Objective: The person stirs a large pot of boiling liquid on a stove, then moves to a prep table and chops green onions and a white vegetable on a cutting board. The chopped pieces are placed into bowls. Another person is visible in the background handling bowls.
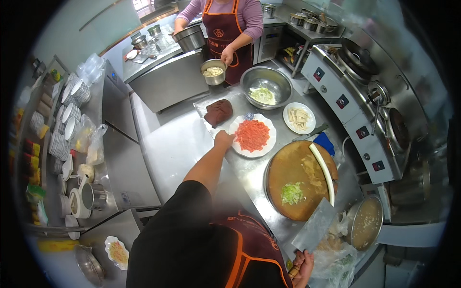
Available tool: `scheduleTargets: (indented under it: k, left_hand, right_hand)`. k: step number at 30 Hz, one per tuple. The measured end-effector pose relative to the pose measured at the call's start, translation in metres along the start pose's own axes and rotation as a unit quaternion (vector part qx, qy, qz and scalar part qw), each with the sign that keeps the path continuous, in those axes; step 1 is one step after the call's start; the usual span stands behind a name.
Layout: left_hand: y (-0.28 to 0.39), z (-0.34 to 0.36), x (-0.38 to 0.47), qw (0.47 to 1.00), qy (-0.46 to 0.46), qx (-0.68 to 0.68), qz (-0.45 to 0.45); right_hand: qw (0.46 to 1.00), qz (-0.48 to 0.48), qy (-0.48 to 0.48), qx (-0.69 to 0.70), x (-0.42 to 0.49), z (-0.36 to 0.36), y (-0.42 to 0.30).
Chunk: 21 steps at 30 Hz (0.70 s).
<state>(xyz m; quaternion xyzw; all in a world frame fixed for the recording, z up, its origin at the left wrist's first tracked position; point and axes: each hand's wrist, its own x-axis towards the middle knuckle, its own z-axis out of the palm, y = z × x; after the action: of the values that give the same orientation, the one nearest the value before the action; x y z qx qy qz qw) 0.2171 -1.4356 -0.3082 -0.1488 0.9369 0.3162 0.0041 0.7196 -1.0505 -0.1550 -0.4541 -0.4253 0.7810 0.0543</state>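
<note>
My left hand grips the left rim of a white scalloped plate heaped with diced red food. A cleaver is in my right hand, closed round its handle, with the blade's far corner over the edge of a round wooden chopping block. On the block lie a small pile of chopped pale-green vegetable and a long white stalk. Beyond the plate are a dark red-brown lump, a large steel bowl with pale-green shreds and white powder, and a plate of pale strips.
Across the table, a person holds a steel pot and a smaller pot of pale pieces. A second knife and a blue cloth lie behind the block. A steel basin stands right. Stoves line the right side.
</note>
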Motion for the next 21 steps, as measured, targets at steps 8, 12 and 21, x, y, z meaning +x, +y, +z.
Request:
scheduleTargets:
  k: [8,12,21]
  left_hand:
    - [-0.002,-0.003,0.017,0.978,-0.130,-0.129,-0.097]
    - [0.002,-0.027,0.021,0.997,0.026,-0.046,0.060]
    - [0.073,-0.103,0.142,0.949,-0.087,0.121,0.279]
  right_hand:
    - [1.000,0.001,0.017,0.018,-0.021,0.006,0.012]
    - [0.998,0.028,0.047,0.040,-0.045,0.042,-0.003]
    - [0.995,0.042,0.068,0.053,-0.050,0.132,-0.022]
